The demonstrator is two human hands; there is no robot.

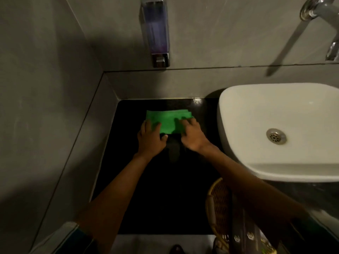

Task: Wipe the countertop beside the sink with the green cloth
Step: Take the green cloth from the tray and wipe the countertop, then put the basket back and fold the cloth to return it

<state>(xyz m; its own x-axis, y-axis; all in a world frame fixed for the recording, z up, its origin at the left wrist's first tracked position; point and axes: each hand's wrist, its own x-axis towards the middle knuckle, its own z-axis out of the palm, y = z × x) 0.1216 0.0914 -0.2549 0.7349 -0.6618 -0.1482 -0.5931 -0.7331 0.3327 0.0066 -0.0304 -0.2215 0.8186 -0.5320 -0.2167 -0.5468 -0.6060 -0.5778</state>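
A grey wall (36, 107) closes off the left side and meets the black tabletop (156, 189) at a raised grey ledge. Above the far edge of the tabletop, a soap dispenser (156, 32) is fixed to the back wall. The green cloth (168, 121), folded into layers, lies flat on the tabletop toward its far edge, left of the sink. The left hand (150, 138) rests palm down on the cloth's near left corner, fingers laid flat and slightly spread, thumb pointing right on the bare tabletop just off the cloth's near edge. The right hand (192, 134) presses flat on the cloth's near right part, fingers extended and close together; neither hand pinches the fabric. A wicker basket (218, 208) stands at the near right, partly hidden by the right forearm. The white sink (256, 107) sits on the tabletop to the right, with a metal drain (276, 136) in its bowl. A chrome tap (321, 13) juts from the wall at the top right.
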